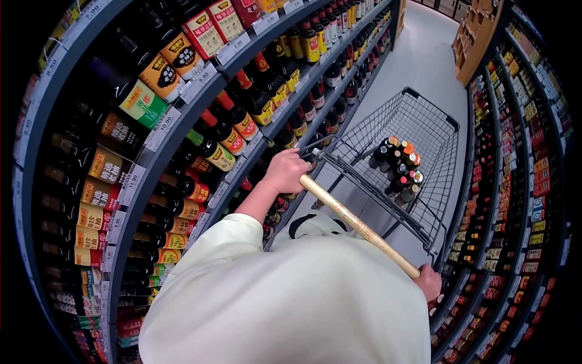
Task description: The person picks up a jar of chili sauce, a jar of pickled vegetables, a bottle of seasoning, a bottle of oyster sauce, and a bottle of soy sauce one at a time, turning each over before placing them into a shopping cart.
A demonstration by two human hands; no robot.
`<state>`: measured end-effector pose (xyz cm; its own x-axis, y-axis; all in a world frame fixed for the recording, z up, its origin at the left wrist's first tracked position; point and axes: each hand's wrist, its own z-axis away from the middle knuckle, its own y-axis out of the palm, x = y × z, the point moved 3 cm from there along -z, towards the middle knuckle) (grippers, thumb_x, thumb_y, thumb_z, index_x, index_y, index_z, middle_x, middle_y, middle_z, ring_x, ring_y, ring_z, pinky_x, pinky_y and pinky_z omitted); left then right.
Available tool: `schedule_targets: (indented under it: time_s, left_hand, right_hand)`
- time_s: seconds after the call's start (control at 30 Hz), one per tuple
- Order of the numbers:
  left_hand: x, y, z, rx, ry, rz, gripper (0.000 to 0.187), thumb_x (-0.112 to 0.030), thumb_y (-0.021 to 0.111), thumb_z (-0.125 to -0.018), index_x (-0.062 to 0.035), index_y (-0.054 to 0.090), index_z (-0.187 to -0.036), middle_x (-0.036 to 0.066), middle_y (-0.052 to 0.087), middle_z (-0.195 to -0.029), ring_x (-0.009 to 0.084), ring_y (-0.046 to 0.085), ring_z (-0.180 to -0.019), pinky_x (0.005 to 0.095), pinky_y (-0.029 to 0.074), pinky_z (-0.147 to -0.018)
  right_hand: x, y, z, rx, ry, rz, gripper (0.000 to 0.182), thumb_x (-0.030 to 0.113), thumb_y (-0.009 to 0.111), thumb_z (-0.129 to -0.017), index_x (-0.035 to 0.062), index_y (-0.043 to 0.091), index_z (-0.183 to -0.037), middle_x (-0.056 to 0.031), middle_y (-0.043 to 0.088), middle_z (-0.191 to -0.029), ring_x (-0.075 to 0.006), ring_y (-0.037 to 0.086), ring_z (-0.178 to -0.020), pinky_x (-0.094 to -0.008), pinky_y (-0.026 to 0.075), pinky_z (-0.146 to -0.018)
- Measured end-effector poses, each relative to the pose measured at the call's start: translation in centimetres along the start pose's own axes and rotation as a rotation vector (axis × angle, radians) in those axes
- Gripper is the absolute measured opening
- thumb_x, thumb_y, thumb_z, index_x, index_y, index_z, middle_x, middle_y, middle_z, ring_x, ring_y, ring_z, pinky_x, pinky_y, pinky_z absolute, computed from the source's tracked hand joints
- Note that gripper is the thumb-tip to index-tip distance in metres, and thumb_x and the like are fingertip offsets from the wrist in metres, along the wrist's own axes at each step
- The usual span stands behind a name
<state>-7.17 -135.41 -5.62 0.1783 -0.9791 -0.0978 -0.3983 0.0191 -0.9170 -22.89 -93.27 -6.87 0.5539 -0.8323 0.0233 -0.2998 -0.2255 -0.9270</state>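
Note:
My left hand (285,171) is wrapped round the left end of a light, wood-coloured cart handle (359,224). The fingers of my right hand (428,283) close round its other end, partly hidden by the sleeve. Ahead of the handle extends a dark wire shopping cart (447,123). A cluster of several dark bottles (397,162) with orange, white and yellow caps stands inside the basket. Their labels are too small to read.
Tiered shelves (142,176) of sauce bottles and boxes, with price tags, curve close along my left. More stocked shelves (508,176) line the right side. Grey floor (422,51) runs up the aisle towards a wooden display stand (478,42).

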Motion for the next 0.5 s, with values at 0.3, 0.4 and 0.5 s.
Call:
schedule_targets:
  time_s: [0.3, 0.4, 0.5]
  left_hand:
    - [0.7, 1.1, -1.4, -0.133, 0.011, -0.008, 0.018, -0.027, 0.075, -0.062, -0.0136, 0.064, -0.067, 0.002, 0.058, -0.060, 0.0231, 0.060, -0.064, 0.0382, 0.052, -0.087]
    - [1.0, 1.1, -1.7, -0.154, -0.010, -0.006, 0.011, -0.023, 0.071, -0.059, -0.0150, 0.065, -0.065, 0.001, 0.058, -0.059, 0.0220, 0.061, -0.065, 0.0370, 0.053, -0.086]
    - [1.4, 1.1, -1.9, -0.158, -0.010, -0.012, 0.014, -0.025, 0.072, -0.060, -0.0147, 0.066, -0.067, 0.002, 0.058, -0.060, 0.0223, 0.061, -0.066, 0.0370, 0.053, -0.086]
  right_hand:
    - [0.0, 0.8, -1.4, -0.005, 0.024, 0.016, 0.015, 0.016, 0.070, -0.062, 0.0087, 0.057, -0.064, -0.0076, 0.055, -0.062, -0.0295, 0.053, -0.063, -0.0407, 0.045, -0.062]
    - [0.2, 0.9, -1.6, -0.016, -0.003, 0.010, 0.015, 0.016, 0.069, -0.060, 0.0087, 0.057, -0.064, -0.0075, 0.054, -0.061, -0.0293, 0.053, -0.062, -0.0401, 0.045, -0.061]
    - [0.1, 1.1, -1.8, -0.005, -0.046, -0.023, 0.015, 0.016, 0.068, -0.056, 0.0093, 0.057, -0.063, -0.0075, 0.052, -0.060, -0.0295, 0.052, -0.061, -0.0399, 0.044, -0.059]
